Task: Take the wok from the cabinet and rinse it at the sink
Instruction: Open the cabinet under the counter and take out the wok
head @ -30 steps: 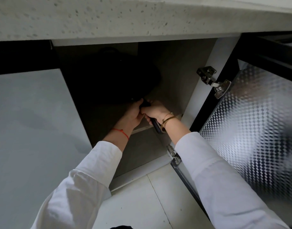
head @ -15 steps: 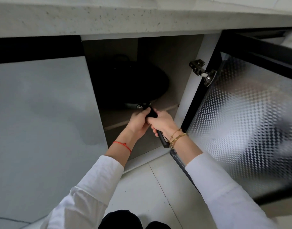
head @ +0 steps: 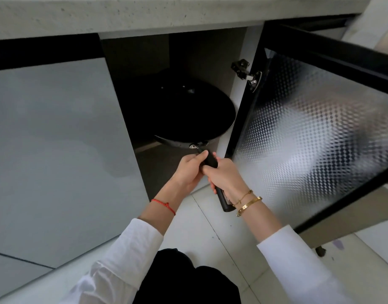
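Note:
A black wok (head: 184,113) sits partly inside the open cabinet (head: 144,62), its rim and handle mount toward me at the cabinet mouth. Its long black handle (head: 210,162) sticks out over the floor. My right hand (head: 226,178) grips the handle along its length, and the handle's end shows below my wrist. My left hand (head: 188,170) holds the handle's upper part, just beside the right hand. The far side of the wok is lost in the dark interior.
The cabinet door (head: 316,132) with patterned glass stands swung open on the right, its hinge (head: 246,73) near the wok's rim. A closed grey door (head: 52,150) is on the left. The stone countertop edge (head: 144,16) overhangs above. White floor tiles (head: 210,233) lie below.
Both hands have pulled the wok by its handle outward from deep in the cabinet to its mouth. The wok's rim is now in the light.

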Tool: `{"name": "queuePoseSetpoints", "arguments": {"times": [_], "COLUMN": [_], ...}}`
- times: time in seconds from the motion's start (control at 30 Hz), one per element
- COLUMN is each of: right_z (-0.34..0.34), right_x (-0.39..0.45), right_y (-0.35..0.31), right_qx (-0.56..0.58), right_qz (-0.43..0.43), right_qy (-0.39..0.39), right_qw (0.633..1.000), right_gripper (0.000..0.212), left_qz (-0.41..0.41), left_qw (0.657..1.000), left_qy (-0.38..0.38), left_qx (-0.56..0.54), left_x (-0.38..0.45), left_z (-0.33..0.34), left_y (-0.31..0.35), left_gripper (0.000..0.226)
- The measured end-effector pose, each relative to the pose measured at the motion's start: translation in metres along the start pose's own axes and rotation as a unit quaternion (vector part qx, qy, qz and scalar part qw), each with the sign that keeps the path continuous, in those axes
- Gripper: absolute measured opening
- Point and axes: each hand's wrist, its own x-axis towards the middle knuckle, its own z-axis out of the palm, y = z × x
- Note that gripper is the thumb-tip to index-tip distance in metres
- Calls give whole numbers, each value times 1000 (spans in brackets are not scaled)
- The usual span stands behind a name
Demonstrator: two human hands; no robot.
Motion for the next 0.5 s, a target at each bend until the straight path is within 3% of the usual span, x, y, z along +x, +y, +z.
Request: {"name": "queuePoseSetpoints", "arguments": {"times": [0.5], "right_z": [-42], "right_x": [-130], "right_y": [-54], "right_qx": [-54], "right_qz": [74], "right_qy": [30], "right_qw": [995], "right_gripper": [13], "left_qz": [-120], "left_qw": [991], "left_qy": [34], "left_qx": [-39], "left_x": [-109], "left_z": [68], "left_y": [41], "left_gripper": [22]}}
